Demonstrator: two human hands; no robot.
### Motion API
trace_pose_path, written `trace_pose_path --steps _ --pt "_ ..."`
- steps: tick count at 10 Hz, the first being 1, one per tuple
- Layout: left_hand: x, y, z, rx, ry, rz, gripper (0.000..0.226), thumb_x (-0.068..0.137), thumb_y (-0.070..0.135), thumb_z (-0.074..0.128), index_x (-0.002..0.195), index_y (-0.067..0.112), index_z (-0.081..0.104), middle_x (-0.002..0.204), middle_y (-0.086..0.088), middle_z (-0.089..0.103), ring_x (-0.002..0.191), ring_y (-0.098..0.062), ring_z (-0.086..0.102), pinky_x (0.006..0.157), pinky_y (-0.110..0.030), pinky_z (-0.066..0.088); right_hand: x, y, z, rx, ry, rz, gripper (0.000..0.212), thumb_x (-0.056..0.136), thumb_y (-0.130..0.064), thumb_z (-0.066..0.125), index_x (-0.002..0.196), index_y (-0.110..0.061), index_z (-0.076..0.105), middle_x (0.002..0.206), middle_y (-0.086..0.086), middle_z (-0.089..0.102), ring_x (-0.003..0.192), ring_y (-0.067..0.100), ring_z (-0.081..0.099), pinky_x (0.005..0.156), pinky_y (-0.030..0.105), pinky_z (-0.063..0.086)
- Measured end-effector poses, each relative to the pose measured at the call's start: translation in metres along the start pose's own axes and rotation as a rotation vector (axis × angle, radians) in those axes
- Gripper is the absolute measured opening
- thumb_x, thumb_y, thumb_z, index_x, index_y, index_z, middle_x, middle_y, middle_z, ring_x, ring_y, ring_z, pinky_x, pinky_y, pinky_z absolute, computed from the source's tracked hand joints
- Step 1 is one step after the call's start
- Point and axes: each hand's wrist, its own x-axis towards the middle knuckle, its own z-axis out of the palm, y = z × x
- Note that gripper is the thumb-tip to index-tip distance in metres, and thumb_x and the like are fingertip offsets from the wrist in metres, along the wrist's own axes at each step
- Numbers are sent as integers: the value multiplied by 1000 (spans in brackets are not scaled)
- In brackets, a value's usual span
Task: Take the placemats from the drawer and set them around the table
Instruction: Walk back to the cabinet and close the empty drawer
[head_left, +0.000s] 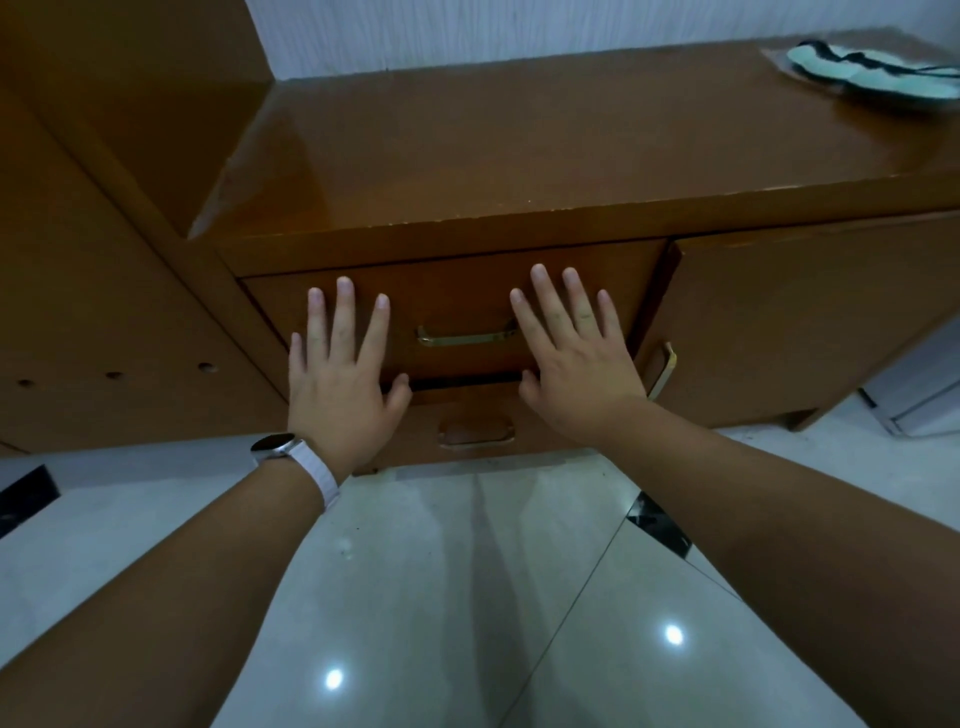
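A brown wooden cabinet holds a top drawer (457, 296) with a brass handle (465, 338). The drawer front sits pushed in, flush with the cabinet. My left hand (340, 374) lies flat against the drawer front left of the handle, fingers spread, holding nothing. My right hand (576, 353) presses flat on the front right of the handle, fingers apart too. A stack of pale green round placemats (872, 73) with dark edging rests on the cabinet top at the far right. The drawer's inside is hidden.
A second drawer (475, 431) with a handle sits below the top one. A cabinet door (805, 322) with a brass handle is to the right. A tall wooden side panel (93, 312) stands at the left. Glossy white floor tiles (441, 597) lie below.
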Motion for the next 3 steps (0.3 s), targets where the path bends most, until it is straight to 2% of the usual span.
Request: trace_pose_path --steps 1,2,3 --pt "-5 2 -13 7 -9 19 76 87 41 57 153 21 25 163 -14 8 149 -36 3 113 -60 18 -6 -4 -11 15 -26 -7 81 96 -45 42 155 -23 -8 156 3 -31 147 29 -22 119 54 -1" --pt "-7 4 -35 -48 7 47 68 86 39 53 149 19 35 159 -14 24 147 -35 19 112 -57 24 -12 -7 -34 104 0 -7 73 93 -39 47 156 -19 16 165 6 -3 151 29 2 119 52 10" --pt "-16 13 -70 -89 5 57 61 87 39 53 143 17 45 154 -12 37 142 -33 31 110 -55 30 -24 -11 -66 182 20 17 66 89 -35 52 150 -15 36 158 10 33 144 29 31 116 50 25"
